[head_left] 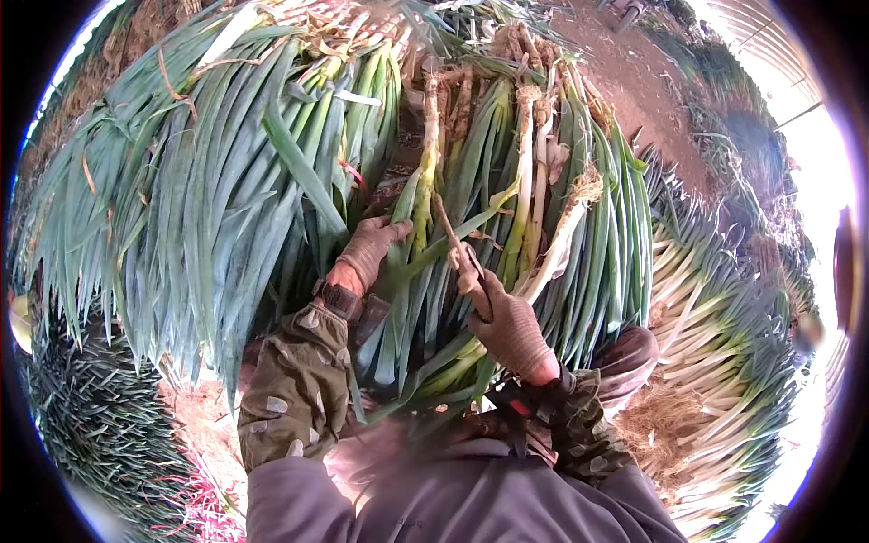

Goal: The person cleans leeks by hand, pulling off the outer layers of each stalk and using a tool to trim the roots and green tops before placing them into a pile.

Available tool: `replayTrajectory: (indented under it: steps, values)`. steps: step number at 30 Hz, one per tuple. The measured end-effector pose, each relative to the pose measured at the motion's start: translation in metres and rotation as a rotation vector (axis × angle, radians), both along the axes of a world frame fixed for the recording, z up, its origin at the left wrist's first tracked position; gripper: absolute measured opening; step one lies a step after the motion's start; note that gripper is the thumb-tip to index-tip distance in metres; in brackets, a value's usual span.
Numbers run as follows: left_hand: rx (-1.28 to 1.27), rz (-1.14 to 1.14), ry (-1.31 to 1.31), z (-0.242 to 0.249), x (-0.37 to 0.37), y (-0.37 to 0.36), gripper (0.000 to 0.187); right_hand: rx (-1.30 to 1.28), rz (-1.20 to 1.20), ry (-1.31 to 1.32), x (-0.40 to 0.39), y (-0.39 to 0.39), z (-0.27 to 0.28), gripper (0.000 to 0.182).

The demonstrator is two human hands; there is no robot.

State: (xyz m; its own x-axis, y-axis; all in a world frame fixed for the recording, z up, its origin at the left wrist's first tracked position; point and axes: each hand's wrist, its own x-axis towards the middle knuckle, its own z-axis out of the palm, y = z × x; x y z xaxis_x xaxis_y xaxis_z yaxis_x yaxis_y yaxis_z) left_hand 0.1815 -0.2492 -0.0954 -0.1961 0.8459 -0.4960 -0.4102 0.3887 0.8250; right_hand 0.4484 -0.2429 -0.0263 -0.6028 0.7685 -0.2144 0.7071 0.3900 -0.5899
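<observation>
My left hand (369, 253), in a tan glove, is closed at the yellow-green stalk of a long green onion (425, 176). This onion lies with its root end pointing away from me and its leaves toward my lap. In my right hand (511, 333), also gloved, is a pair of scissors (472, 271) with a dark looped handle. Their narrow, dirt-coloured blades point up and left, close to the held onion. Just right of the scissors, a loose green onion (566, 235) with a pale stem and bushy roots rests on the heap.
A large bundle of green onions (208, 172) fans out on the left. Another bundle (615, 235) lies beneath the scissors. Stacked onions with white stems (715, 362) line the right side, near my knee (629, 353). Pink-red strands (213, 493) lie at lower left. Bare soil (625, 90) shows behind.
</observation>
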Motion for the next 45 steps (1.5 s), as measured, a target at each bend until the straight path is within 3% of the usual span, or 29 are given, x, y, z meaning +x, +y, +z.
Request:
replayTrajectory:
  steps: [3, 7, 10, 14, 17, 19, 25, 31, 33, 36, 39, 40, 45]
  values:
    - [0.025, 0.017, 0.108, 0.000, 0.003, -0.003, 0.038, -0.013, -0.045, -0.041, -0.006, -0.001, 0.000, 0.059]
    - [0.009, 0.047, 0.229, -0.053, -0.002, 0.011, 0.045, 0.021, 0.028, -0.052, 0.005, -0.012, -0.001, 0.059]
    - [-0.033, 0.084, 0.250, -0.059, 0.001, 0.017, 0.049, 0.073, 0.008, -0.048, 0.007, -0.010, -0.012, 0.059]
    - [-0.005, -0.006, 0.372, -0.046, 0.000, 0.018, 0.053, 0.071, -0.023, -0.084, -0.012, 0.014, -0.019, 0.063]
    - [0.012, -0.084, 0.511, -0.070, -0.006, 0.021, 0.055, 0.073, -0.045, -0.121, -0.030, 0.034, -0.021, 0.060]
    - [0.053, -0.002, 0.471, -0.081, -0.003, 0.020, 0.057, 0.080, -0.054, -0.115, -0.039, 0.044, -0.018, 0.053]
    - [-0.063, 0.081, 0.154, -0.038, 0.006, 0.016, 0.056, 0.113, -0.077, -0.111, -0.064, 0.074, -0.019, 0.042]
    - [-0.091, 0.089, 0.140, -0.029, 0.010, 0.018, 0.052, 0.140, -0.068, -0.156, -0.082, 0.099, -0.024, 0.041]
    - [0.032, 0.141, 0.248, -0.035, 0.014, 0.019, 0.051, 0.157, -0.075, -0.159, -0.088, 0.110, -0.025, 0.042]
    - [-0.058, 0.076, 0.205, -0.042, 0.010, 0.021, 0.049, 0.171, -0.126, -0.168, -0.099, 0.129, -0.027, 0.042]
    - [-0.086, 0.033, 0.151, -0.049, 0.010, 0.020, 0.050, 0.271, 0.010, -0.204, -0.102, 0.141, -0.013, 0.041]
    - [-0.061, 0.038, 0.150, -0.051, 0.010, 0.019, 0.051, 0.210, -0.088, -0.203, -0.106, 0.150, -0.023, 0.038]
    - [-0.039, 0.041, 0.086, -0.032, 0.014, 0.017, 0.042, 0.304, 0.146, -0.286, -0.115, 0.171, -0.028, 0.042]
